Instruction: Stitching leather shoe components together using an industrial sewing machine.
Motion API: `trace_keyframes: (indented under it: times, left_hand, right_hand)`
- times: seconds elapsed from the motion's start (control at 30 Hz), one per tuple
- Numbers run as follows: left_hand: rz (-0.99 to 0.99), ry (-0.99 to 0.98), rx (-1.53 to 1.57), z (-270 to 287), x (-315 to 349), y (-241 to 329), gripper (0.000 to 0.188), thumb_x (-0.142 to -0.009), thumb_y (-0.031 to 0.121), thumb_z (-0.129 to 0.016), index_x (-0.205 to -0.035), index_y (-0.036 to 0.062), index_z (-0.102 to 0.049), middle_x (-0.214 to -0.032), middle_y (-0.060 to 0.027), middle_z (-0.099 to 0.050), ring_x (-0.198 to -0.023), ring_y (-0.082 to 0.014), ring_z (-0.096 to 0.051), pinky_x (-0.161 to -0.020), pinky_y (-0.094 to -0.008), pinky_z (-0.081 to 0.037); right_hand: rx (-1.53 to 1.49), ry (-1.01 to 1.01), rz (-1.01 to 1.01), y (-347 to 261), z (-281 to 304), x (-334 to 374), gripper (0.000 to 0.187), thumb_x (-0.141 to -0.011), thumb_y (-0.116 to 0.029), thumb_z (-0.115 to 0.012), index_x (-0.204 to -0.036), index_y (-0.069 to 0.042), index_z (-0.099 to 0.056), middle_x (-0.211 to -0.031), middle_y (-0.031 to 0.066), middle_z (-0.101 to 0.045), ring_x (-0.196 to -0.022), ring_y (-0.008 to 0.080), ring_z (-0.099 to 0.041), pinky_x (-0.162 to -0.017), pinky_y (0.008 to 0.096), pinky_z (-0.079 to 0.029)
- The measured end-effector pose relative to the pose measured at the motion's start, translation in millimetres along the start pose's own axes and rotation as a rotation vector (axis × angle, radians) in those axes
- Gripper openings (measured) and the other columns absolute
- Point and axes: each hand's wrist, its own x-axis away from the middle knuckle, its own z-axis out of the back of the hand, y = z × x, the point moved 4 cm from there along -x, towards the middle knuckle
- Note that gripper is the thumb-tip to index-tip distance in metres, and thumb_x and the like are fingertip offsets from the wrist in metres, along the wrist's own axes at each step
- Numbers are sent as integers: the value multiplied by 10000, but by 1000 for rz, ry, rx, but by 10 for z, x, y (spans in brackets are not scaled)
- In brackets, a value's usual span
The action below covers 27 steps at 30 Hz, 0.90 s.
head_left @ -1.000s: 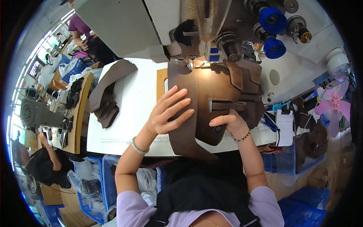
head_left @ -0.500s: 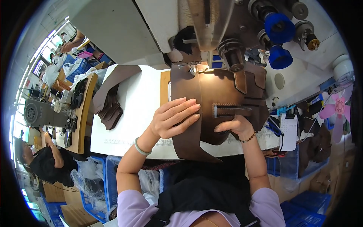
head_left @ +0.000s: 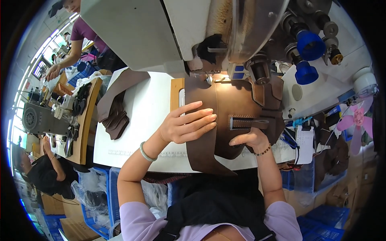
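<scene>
My left hand (head_left: 185, 125) lies with fingers stretched out on a long dark brown leather strip (head_left: 207, 154). This strip runs along the left edge of a brown leather panel (head_left: 233, 100), whose far end is under the sewing machine (head_left: 132, 36). A stitched rectangular opening with a small leather tab (head_left: 261, 121) shows on the panel. At the panel's near right edge, my right hand (head_left: 254, 139) grips the leather, thumb on top; its other fingers are mostly hidden. The needle area is lit, but the needle cannot be made out clearly.
Dark brown leather pieces (head_left: 116, 116) lie stacked on the white table (head_left: 148, 120) at left. Blue knobs (head_left: 309, 45) jut from the machine. A pink fan (head_left: 358, 117) and a clipboard (head_left: 304, 144) are at right. Blue crates (head_left: 96, 201) stand below; two co-workers are at left.
The view has shifted slightly, and the machine head appears larger. My hands keep nearly the same places on the leather. At upper left, a co-worker in a purple shirt has come further into view.
</scene>
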Motion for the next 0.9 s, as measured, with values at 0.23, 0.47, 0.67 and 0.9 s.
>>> trace_keyframes:
  times: [0.23, 0.47, 0.67, 0.9]
  left_hand:
    - [-73, 31, -5, -35, 3, -19, 158, -814, 44, -666, -971, 64, -661, -1037, -63, -678, -970, -226, -663, -897, -369, -560]
    - [-84, 80, -17, -1, -51, -17, 133, -806, 51, -670, -938, 40, -674, -995, -84, -691, -923, -227, -677, -843, -354, -583]
    - [-58, 113, 2, 25, -69, -32, 123, -800, 34, -659, -920, 38, -684, -966, -83, -697, -892, -226, -685, -814, -351, -598]
    - [-51, 111, 23, 36, -76, -55, 108, -800, 43, -647, -899, 36, -690, -958, -81, -699, -887, -228, -684, -810, -351, -602]
  right_hand:
    - [-68, -36, 26, 6, -23, -3, 476, -658, 66, -776, -1106, -5, -633, -1045, 54, -659, -930, 135, -611, -799, 271, -507]
    - [-121, -41, 6, 6, -102, 24, 418, -696, 72, -743, -1092, 6, -630, -1026, 61, -661, -915, 134, -621, -795, 275, -515]
    - [-95, -43, -69, -20, -154, 89, 362, -748, 34, -735, -1093, -5, -632, -1040, 53, -656, -948, 126, -612, -832, 264, -500]
    - [-182, -84, -58, 18, -188, 81, 382, -747, 46, -729, -1113, -8, -632, -1069, 60, -657, -974, 133, -616, -843, 264, -503]
